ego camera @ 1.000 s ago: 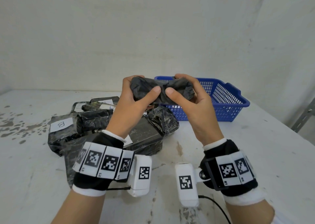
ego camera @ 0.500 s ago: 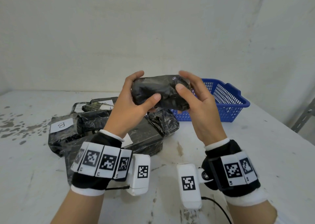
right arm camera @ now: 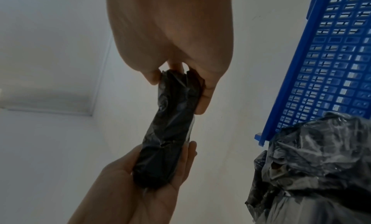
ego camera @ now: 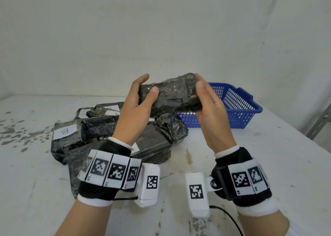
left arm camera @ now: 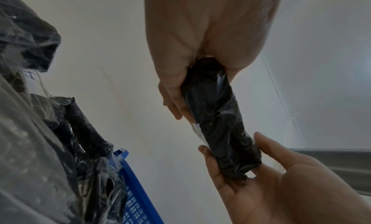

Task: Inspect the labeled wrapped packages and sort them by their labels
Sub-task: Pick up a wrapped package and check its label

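I hold a black plastic-wrapped package (ego camera: 172, 94) in the air in front of me with both hands. My left hand (ego camera: 149, 84) grips its left end, thumb on the near face and fingers behind. My right hand (ego camera: 202, 92) pinches its right end, which sits slightly higher. In the left wrist view the package (left arm camera: 218, 121) runs from my left hand (left arm camera: 180, 87) to my right hand (left arm camera: 240, 172), and a white label edge (left arm camera: 197, 132) shows on its far side, unreadable. The right wrist view shows the package (right arm camera: 170, 124) the same way.
A pile of several black wrapped packages (ego camera: 100, 133) lies on the white table (ego camera: 268, 164) below my left hand; one bears a label reading B (ego camera: 64, 131). A blue mesh basket (ego camera: 238, 106) stands behind my right hand. A black cable (ego camera: 229, 216) runs near my right wrist.
The package has been turned in my hands and lifted a little, its right end now higher. My right thumb left the near face and the hand shifted to the package's end.
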